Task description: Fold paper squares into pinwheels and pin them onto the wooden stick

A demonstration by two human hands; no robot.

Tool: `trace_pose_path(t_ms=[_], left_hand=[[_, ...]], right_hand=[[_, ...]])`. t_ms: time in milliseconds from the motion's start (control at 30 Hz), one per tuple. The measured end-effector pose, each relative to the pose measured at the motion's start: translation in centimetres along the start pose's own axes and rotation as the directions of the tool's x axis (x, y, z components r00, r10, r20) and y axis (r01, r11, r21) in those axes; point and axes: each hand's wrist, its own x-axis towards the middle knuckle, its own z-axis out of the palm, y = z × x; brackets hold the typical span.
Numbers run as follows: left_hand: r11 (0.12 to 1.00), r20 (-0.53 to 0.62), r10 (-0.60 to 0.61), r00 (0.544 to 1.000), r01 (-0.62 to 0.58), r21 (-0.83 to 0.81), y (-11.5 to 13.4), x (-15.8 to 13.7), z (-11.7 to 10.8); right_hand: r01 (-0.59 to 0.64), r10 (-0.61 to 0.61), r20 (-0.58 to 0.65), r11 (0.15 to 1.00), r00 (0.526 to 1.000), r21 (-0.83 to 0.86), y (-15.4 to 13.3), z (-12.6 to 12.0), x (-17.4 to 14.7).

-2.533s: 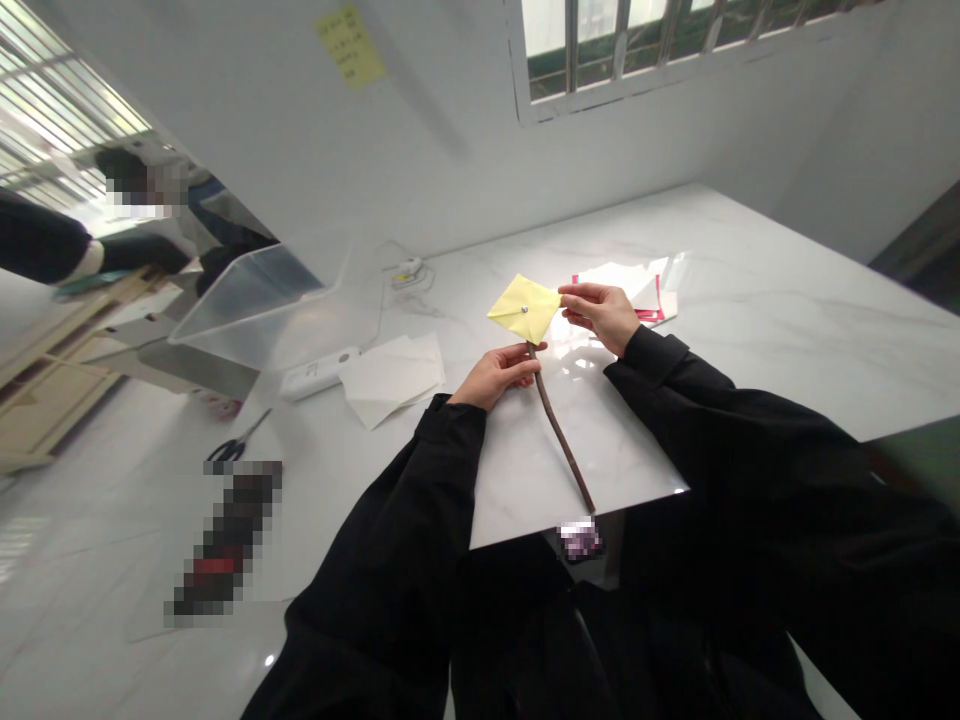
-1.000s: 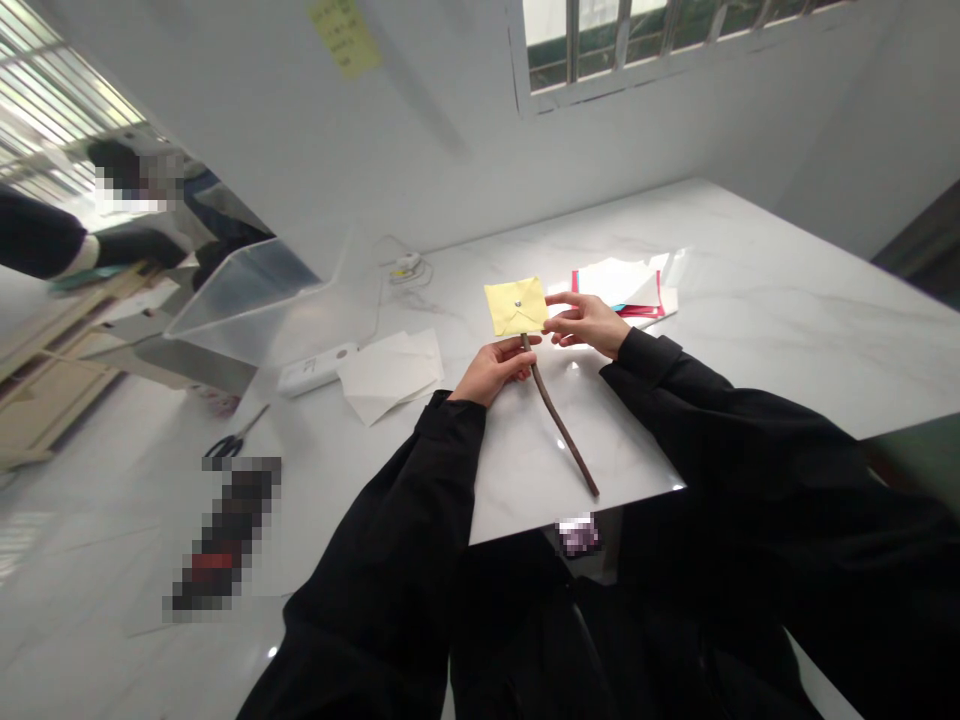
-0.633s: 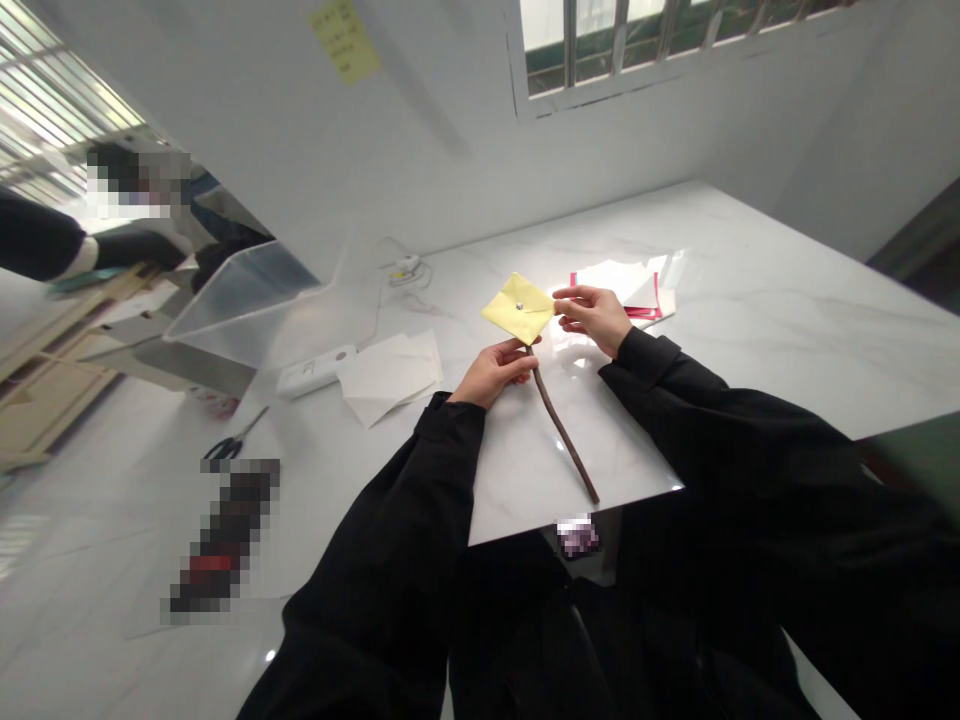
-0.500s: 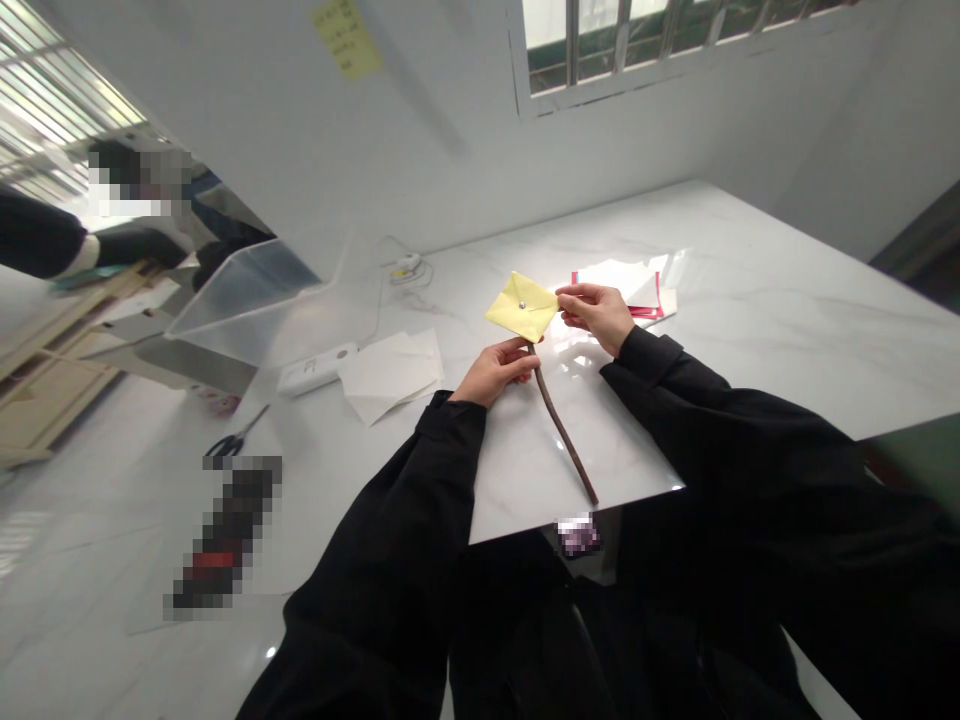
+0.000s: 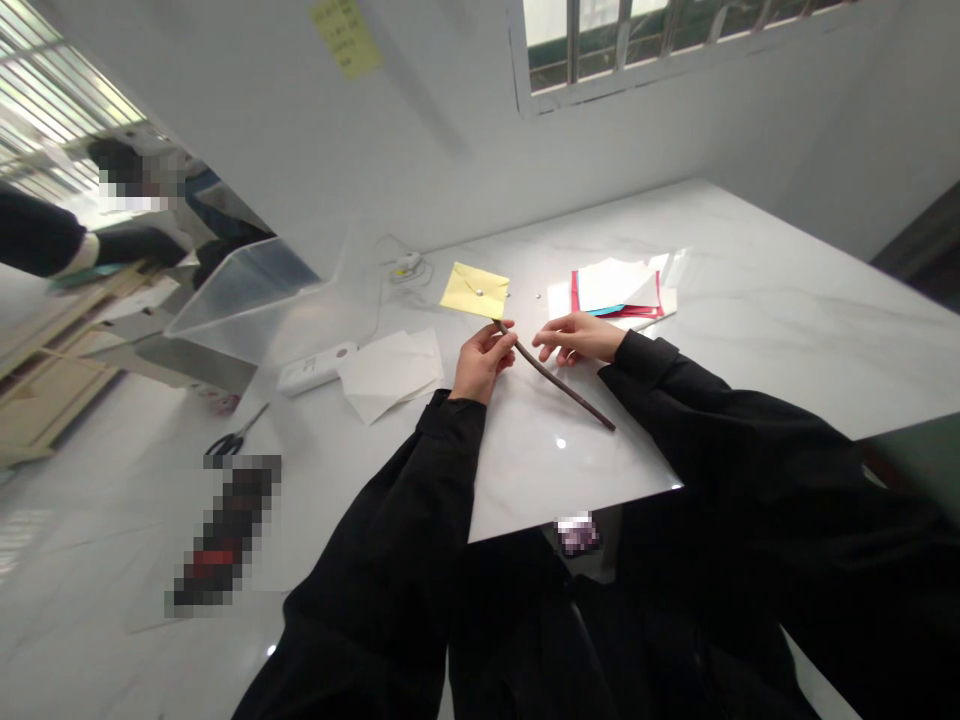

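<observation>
My left hand [image 5: 480,358] grips a thin dark brown stick [image 5: 564,385] near its top end. A folded yellow paper square [image 5: 475,290] is pinned to that end by a small metal pin and lies low over the white marble table [image 5: 750,300]. The stick slants down to the right, its lower end close to the tabletop. My right hand [image 5: 579,338] is off the paper, fingers spread, just right of the stick. Both arms are in black sleeves.
A stack of red, white and blue paper sheets [image 5: 615,285] lies behind my right hand. White sheets [image 5: 390,372], a white device [image 5: 311,370], a clear plastic box [image 5: 251,300] and scissors [image 5: 232,440] are to the left. Another person [image 5: 67,240] is at far left.
My right hand let go of the yellow paper's corner and dropped toward the table. My left hand swung the stick down and left, so the paper now lies flatter, farther left.
</observation>
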Motion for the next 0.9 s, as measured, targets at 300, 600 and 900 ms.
trace_pose_path(t_ms=[300,600,900], left_hand=[[0.999,-0.007,-0.030,1.000,0.029,-0.038,-0.1,0.0,-0.2],[0.947,-0.157,-0.148,0.977,0.094,-0.306,0.7,0.7,-1.3],[0.951,-0.188,-0.060,0.980,-0.001,-0.310,0.8,1.2,-2.2]], right_hand=[[0.081,-0.063,0.213,0.994,0.975,-0.074,-0.3,0.9,-0.7],[0.015,-0.011,0.234,1.000,0.972,-0.019,-0.5,1.0,-0.9],[-0.049,0.074,0.343,0.995,0.936,-0.082,-0.4,0.9,-0.8]])
